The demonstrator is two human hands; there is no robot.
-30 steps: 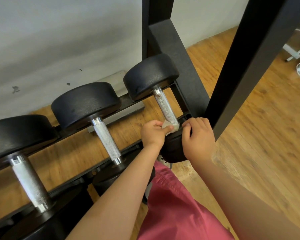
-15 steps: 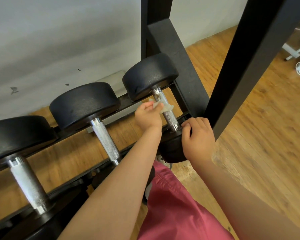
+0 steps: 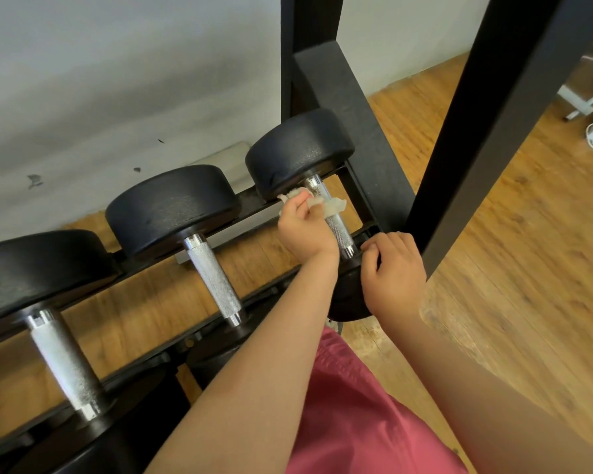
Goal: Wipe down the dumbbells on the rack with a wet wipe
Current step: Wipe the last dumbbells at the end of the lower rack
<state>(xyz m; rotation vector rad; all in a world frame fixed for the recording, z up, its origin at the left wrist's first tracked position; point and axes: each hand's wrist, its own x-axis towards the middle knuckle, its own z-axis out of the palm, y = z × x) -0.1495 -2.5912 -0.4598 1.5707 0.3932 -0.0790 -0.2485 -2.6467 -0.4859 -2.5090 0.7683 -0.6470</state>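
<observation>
The left hand (image 3: pixel 305 230) pinches the wet wipe (image 3: pixel 334 205) around the knurled handle of the rightmost dumbbell (image 3: pixel 298 152), near its far head, on the rack (image 3: pixel 363 138). The right hand (image 3: pixel 396 275) curls over the near head. The dumbbell is likely heavy and rigid, so steady it at 1 head. The wipe is limp and may snag on the knurling.
</observation>
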